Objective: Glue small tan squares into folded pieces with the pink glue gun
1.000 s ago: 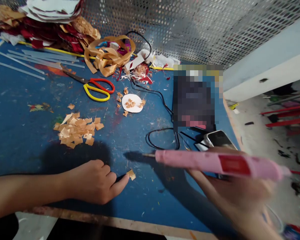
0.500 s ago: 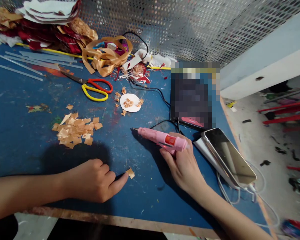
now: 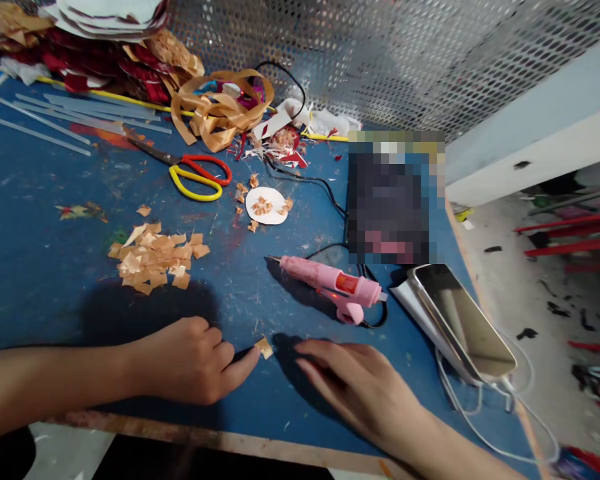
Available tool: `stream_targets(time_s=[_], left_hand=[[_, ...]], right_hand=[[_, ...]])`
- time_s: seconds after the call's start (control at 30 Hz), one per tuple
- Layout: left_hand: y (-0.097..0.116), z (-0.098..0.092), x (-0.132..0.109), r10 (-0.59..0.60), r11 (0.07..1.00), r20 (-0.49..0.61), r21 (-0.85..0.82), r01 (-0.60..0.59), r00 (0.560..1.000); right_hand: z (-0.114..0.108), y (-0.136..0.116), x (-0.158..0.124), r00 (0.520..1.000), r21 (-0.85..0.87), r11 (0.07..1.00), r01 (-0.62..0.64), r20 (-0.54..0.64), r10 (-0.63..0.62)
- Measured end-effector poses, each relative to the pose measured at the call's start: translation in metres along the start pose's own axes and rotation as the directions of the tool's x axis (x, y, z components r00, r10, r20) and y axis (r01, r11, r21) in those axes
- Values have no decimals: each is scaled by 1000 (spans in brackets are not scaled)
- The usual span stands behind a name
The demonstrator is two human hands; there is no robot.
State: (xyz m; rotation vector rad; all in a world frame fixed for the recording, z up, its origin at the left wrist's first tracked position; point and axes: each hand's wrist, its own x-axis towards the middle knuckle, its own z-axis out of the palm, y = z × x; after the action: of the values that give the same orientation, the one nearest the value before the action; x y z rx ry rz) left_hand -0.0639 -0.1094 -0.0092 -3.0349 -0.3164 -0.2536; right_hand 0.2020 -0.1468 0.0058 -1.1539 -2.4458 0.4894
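Observation:
My left hand has its fingers curled and one finger stretched out, its tip on a small gold ribbon square at the tabletop. Whether the thumb grips the square from below is hidden. To the right, my right hand is empty, fingers extended and slightly apart, reaching toward that square. Just beyond it a pink glue gun lies on the table, nozzle to the left, a red light showing. A pile of gold ribbon squares lies beyond my left hand. Folded gold bits rest on and around a white oval card.
Red-and-yellow-handled scissors lie behind the pile, near clear glue sticks. A coil of gold ribbon and scraps sit along the metal mesh. On the right are a phone with a white cable and a blurred-out dark object.
My right hand has let go of the glue gun, leaving it on the table, and has moved down and left toward the ribbon square. My left hand stays on the square.

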Motion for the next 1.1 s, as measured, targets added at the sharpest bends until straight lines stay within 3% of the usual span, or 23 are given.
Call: stream_targets(time_s=[0.1,0.23,0.5,0.63,0.7,0.77,0.87,0.93,1.1], left_hand=[[1,0,0,-4,1000,-46,28,5,999],[2,1,0,-5,1000,-54,26,6,999],[3,2,0,-22,1000,-75,17,23,997],[-2,-1,1,-112,994,-214,-30,108,970],[-5,-1,1,-175,984,-298,-96,153,938],[-8,-1,2,-219,971,-355,-173,166,909],[-11,-2,3,-250,946,-373,-289,144,894],[-12,-3,4,-259,923,-367,-368,116,893],[-11,-5,8,-268,887,-378,-456,74,886]], right_hand=[[13,0,16,975,52,994,-101,204,88],[14,4,36,921,77,983,-168,368,129],[15,1,48,874,90,978,-187,470,124],[10,0,48,877,215,943,-253,463,129],[7,-1,49,872,377,853,-362,460,167],[6,-2,49,846,542,689,-481,492,204],[8,-2,49,800,694,406,-595,560,215],[11,-2,50,786,738,270,-619,583,206],[16,-3,53,773,764,140,-630,601,204]])
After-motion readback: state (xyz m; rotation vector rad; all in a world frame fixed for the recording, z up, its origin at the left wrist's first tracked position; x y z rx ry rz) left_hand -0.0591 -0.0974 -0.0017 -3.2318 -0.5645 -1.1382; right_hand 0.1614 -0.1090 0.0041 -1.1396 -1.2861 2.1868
